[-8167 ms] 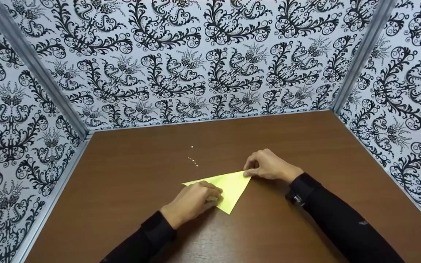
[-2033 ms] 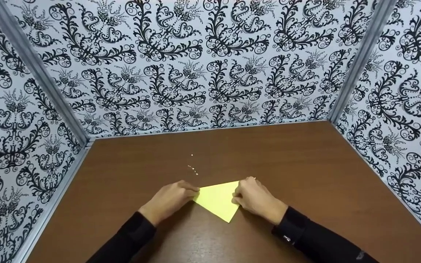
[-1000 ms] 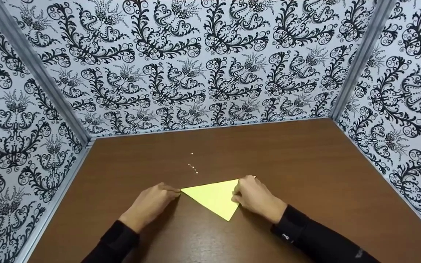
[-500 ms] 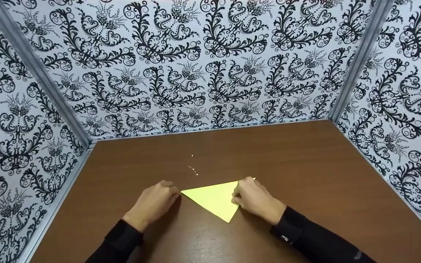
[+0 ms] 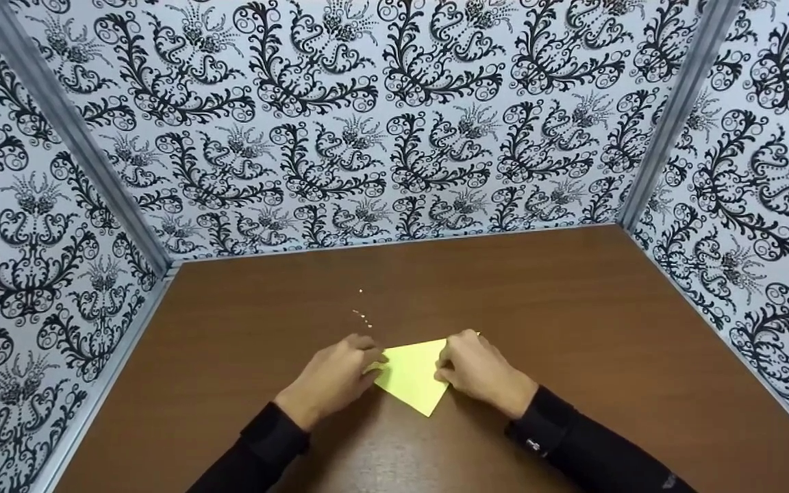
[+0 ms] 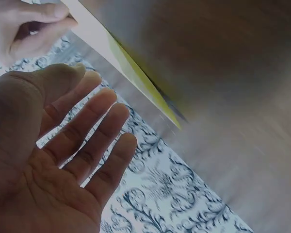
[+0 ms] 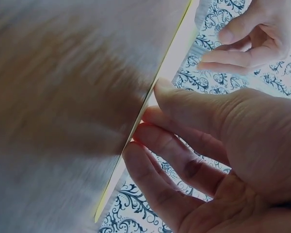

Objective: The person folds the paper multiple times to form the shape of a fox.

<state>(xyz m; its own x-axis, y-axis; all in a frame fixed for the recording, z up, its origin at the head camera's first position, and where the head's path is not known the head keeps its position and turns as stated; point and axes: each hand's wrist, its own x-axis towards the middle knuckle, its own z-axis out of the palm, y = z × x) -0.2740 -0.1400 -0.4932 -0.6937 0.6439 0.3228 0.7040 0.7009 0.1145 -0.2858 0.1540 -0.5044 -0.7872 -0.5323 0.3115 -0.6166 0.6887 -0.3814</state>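
Observation:
A triangular piece of yellow paper [image 5: 414, 373] lies on the brown table, one corner pointing toward me. My left hand [image 5: 341, 372] is over its left part and hides that corner in the head view. In the left wrist view, the fingers of my left hand [image 6: 75, 131] are spread, with a gap between them and the paper [image 6: 123, 60]. My right hand [image 5: 482, 373] covers most of the paper's right side. Seen from the right wrist, the fingertips and thumb of my right hand [image 7: 199, 141] press on the paper [image 7: 172, 53], slightly bent and apart.
Several small pale specks [image 5: 363, 318] lie on the wooden table [image 5: 538, 287] beyond the paper. Patterned white and black walls [image 5: 394, 137] enclose the back and sides, with grey metal posts [image 5: 668, 123] in the corners.
The left hand was at the paper's left corner a second ago and has moved right, over the paper. The right hand and the paper have stayed in place over the last two seconds.

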